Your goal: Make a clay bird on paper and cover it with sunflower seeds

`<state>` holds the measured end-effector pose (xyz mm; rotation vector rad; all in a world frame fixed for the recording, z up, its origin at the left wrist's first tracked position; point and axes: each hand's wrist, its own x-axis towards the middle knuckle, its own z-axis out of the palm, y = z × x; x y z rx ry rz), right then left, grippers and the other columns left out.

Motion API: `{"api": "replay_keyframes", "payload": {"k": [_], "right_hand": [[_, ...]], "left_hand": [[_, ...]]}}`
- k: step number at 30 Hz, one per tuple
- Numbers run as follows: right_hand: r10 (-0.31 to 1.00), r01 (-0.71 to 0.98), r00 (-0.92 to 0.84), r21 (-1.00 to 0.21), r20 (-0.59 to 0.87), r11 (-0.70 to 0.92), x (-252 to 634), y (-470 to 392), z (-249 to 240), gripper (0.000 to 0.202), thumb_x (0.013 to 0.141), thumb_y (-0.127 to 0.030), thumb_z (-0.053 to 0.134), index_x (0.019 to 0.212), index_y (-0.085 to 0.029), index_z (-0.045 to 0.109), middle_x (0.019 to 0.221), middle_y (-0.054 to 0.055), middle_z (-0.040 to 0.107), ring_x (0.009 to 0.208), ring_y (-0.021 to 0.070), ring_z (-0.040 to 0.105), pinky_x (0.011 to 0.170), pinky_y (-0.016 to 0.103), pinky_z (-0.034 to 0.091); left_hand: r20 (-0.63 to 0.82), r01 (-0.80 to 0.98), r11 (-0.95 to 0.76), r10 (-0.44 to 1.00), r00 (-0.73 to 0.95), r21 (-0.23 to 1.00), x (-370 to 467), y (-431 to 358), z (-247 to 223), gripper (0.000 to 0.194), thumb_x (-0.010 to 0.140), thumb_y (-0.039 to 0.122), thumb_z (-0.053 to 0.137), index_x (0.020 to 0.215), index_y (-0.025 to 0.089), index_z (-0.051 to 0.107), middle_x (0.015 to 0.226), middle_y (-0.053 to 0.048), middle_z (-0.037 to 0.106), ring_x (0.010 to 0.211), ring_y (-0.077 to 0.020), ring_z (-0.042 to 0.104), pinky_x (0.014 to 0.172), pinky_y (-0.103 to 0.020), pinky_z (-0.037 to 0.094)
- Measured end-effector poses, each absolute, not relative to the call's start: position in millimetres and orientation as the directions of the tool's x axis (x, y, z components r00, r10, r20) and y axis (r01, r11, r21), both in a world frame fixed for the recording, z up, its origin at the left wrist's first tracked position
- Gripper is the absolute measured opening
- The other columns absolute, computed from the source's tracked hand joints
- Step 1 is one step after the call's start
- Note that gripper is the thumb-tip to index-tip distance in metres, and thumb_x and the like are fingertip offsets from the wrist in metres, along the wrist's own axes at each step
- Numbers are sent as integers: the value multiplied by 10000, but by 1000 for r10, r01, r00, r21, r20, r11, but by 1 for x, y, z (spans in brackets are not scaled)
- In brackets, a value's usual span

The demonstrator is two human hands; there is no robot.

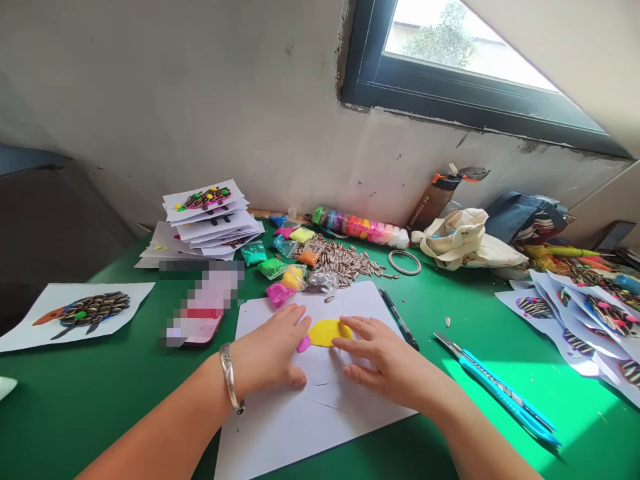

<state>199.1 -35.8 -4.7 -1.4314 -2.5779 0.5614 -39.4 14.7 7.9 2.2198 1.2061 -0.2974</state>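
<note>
A flattened yellow oval of modelling clay (pixel 329 333) lies on a white sheet of paper (pixel 280 427), with a small pink piece of clay (pixel 303 344) against its left end. My left hand (pixel 273 347), a silver bangle on its wrist, rests over the paper; its fingers are apart, fingertips beside the pink piece. From the right, my right hand (pixel 383 353) reaches in with fingers spread, its fingertips at the right edge of the yellow oval. Neither hand grips anything. Faint lines or creases mark the paper below the clay.
Clay packets (pixel 280 293) and sunflower seeds (pixel 345 260) lie behind the paper. On the right are a pen (pixel 399 319), a blue utility knife (pixel 500 387) and seed pictures (pixel 585 320). On the left, a phone (pixel 203 327), a bird picture (pixel 90 313) and a paper stack (pixel 210 227).
</note>
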Motion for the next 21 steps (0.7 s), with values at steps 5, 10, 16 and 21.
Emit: {"api": "replay_keyframes", "payload": {"k": [5, 10, 16, 21], "right_hand": [[861, 808, -508, -371, -42, 459, 200, -36, -5, 388, 920, -394, 533, 1307, -384, 548, 1462, 42, 424, 1304, 270, 413, 1059, 478, 370], [822, 780, -570, -319, -7, 538, 194, -35, -5, 333, 903, -335, 559, 1231, -363, 611, 1377, 49, 502, 1244, 283, 453, 1010, 490, 410], [841, 779, -540, -389, -18, 492, 204, -35, -8, 374, 922, -377, 536, 1294, -352, 564, 1449, 69, 440, 1285, 286, 441, 1028, 482, 405], [828, 782, -559, -354, -35, 513, 204, -33, -3, 280, 928, -345, 528, 1182, -344, 648, 1382, 66, 513, 1256, 291, 467, 1004, 486, 421]], "left_hand": [[-445, 812, -437, 683, 579, 387, -39, 16, 8, 922, 648, 386, 733, 1434, 103, 343, 1578, -183, 151, 1457, -334, 75, 1154, -464, 232], [-436, 805, -452, 680, 590, 384, -39, 16, 10, 887, 662, 395, 720, 1421, 102, 366, 1573, -183, 174, 1455, -335, 92, 1156, -462, 224], [-417, 802, -443, 691, 590, 401, -40, 15, 7, 887, 650, 386, 737, 1411, 101, 384, 1561, -185, 213, 1447, -361, 115, 1156, -478, 231], [-404, 794, -444, 692, 598, 416, -41, 15, 5, 912, 639, 386, 737, 1421, 97, 368, 1564, -192, 196, 1448, -363, 107, 1149, -495, 247]]}}
